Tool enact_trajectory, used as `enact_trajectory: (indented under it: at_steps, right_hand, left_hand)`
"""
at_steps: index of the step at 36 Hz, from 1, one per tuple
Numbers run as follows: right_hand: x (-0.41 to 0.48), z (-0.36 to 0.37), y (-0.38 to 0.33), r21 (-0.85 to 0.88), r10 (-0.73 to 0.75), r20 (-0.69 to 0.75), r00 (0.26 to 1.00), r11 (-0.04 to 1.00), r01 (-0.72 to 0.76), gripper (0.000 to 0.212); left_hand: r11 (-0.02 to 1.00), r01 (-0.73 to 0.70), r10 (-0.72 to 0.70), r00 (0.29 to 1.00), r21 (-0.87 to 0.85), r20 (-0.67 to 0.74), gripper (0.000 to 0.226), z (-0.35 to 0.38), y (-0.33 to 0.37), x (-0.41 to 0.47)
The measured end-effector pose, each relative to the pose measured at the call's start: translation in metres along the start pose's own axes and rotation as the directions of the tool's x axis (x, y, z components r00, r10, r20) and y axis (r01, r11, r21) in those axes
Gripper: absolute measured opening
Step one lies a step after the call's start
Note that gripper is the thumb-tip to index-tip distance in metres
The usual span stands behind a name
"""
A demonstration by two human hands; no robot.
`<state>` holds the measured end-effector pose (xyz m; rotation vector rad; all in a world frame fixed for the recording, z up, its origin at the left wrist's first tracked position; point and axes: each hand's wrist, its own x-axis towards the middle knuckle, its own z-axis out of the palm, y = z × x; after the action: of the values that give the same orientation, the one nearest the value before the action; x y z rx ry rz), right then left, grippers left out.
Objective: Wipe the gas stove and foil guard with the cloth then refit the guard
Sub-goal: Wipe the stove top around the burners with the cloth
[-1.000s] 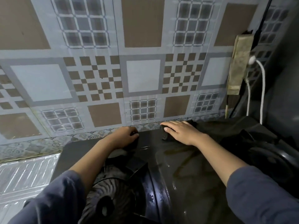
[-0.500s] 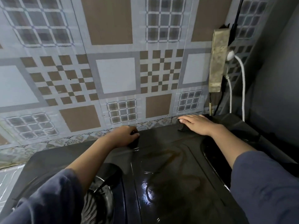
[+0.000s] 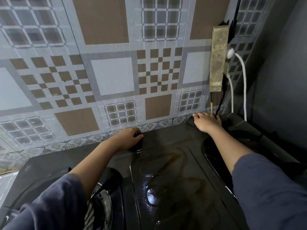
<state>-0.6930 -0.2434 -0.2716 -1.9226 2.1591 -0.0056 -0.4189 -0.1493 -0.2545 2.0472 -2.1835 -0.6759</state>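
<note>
Over the last second the right hand (image 3: pixel 206 122) slid from about the middle of the stove's far edge out to the far right corner, dragging the dark crumpled cloth (image 3: pixel 191 121) with it. It's now flat, palm down, fingers together on the cloth, right where the glossy black gas stove top (image 3: pixel 174 163) meets the wall. The left hand (image 3: pixel 128 138) hasn't budged: it sits curled at the far edge near the middle, fingers bent over something small and dark. Can't tell if it's actually gripping it or just bracing there.

So my read is the back strip of the stove has had one pass, left to right, and the stroke is about done. The smeary brown streaks in the centre panel still look untouched, so there's wiping left. The shiny ribbed foil guard (image 3: pixel 6 181) is only a sliver at the near left edge, beside the stove, not refitted yet.

Room-wise, the right corner is cramped. The hand is just beside the black cable (image 3: pixel 220 103) and the white power cord (image 3: pixel 244 83) hanging from the grimy beige power strip (image 3: pixel 218 60) on the patterned tile wall (image 3: pixel 113 75), and the grey side wall (image 3: pixel 282 72) closes it off. Nothing further right to go, really. Open space is back toward the near side and left, over the centre panel and the left burner (image 3: pixel 99 200).
</note>
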Motion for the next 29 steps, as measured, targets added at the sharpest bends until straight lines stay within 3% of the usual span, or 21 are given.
enact_trajectory:
  at_steps: [15,29]
  right_hand:
    - [-0.053,0.015,-0.074,0.111,0.155,0.046,0.987,0.981,-0.159,0.056]
    - [-0.132,0.050,-0.140,0.125,0.014,-0.056,0.998,0.992,-0.007,0.057]
  left_hand:
    - [0.999,-0.029,0.030,0.999,0.035,-0.030,0.044,0.004,-0.017,-0.014]
    - [0.989,-0.004,0.005,1.000,0.147,-0.008,0.044,-0.006,-0.060,-0.033]
